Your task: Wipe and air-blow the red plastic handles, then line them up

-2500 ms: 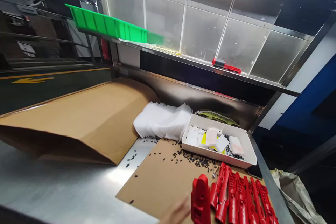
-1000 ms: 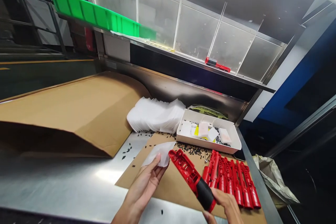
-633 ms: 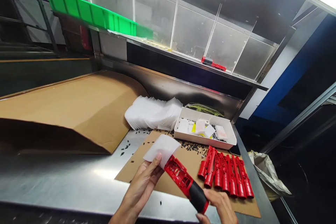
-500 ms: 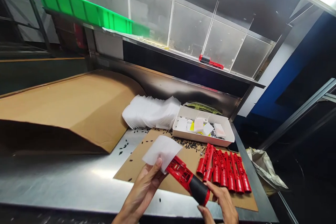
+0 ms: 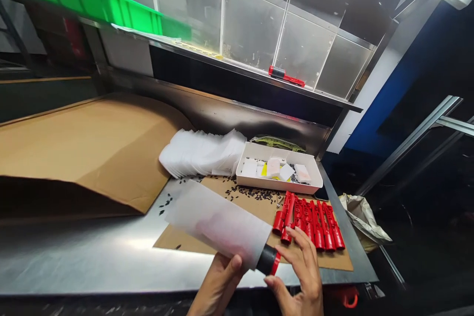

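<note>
A red plastic housing with a black end section [image 5: 267, 259] lies mostly inside a translucent white foam sleeve [image 5: 222, 227]; only its black band and red rim stick out at the lower right. My left hand [image 5: 224, 281] is closed around the lower edge of the sleeve, its thumb on the front. My right hand [image 5: 299, 276] has thumb and index finger at the housing's red rim, its other fingers raised. Just behind that hand, several red plastic housings [image 5: 318, 224] lie in a row on a cardboard sheet [image 5: 342, 260].
A stack of white foam sleeves [image 5: 202, 153] lies beside a white tray [image 5: 277, 186] of small packets and black bits. Loose black pieces [image 5: 255, 194] scatter over the cardboard. A large open carton [image 5: 92, 148] occupies the left. One red-and-black housing [image 5: 286, 76] rests on the shelf.
The housing has slid deep into the foam sleeve, which now covers its red part. My left hand has moved right along the sleeve, closer to my right hand. The camera view has shifted.
</note>
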Available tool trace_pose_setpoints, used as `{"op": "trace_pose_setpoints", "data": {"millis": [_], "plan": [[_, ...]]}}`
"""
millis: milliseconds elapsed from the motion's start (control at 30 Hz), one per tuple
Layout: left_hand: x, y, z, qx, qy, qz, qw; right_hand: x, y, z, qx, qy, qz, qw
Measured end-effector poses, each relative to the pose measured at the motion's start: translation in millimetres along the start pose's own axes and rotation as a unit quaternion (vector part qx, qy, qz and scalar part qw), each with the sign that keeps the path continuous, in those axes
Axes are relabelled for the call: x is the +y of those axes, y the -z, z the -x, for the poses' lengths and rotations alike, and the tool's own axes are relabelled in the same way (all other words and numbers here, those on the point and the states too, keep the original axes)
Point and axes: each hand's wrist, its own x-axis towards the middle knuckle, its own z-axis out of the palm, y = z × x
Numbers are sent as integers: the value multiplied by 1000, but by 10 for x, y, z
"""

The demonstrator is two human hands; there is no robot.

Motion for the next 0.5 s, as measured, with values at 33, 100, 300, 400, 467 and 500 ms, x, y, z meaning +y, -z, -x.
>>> {"op": "trace_pose_setpoints", "data": {"millis": [33, 100, 300, 400, 467, 500], "plan": [[-39, -26, 21, -6, 6, -2, 1000, -8, 0, 1, -8, 0, -4, 1000], [-115, -73, 60, -19, 19, -3, 1000, -19, 4, 0, -30, 1, -18, 999], [-240, -51, 147, -61, 107, 160, 979, -84, 132, -77, -101, -9, 1, 995], [-308, -8, 123, -94, 145, 261, 950, -165, 268, -203, -161, -5, 34, 986], [-381, -21, 104, -112, 144, 288, 940, -228, 362, -300, -197, -6, 53, 979], [-417, -40, 102, -117, 143, 300, 936, -262, 404, -346, -208, -7, 61, 976]]}}
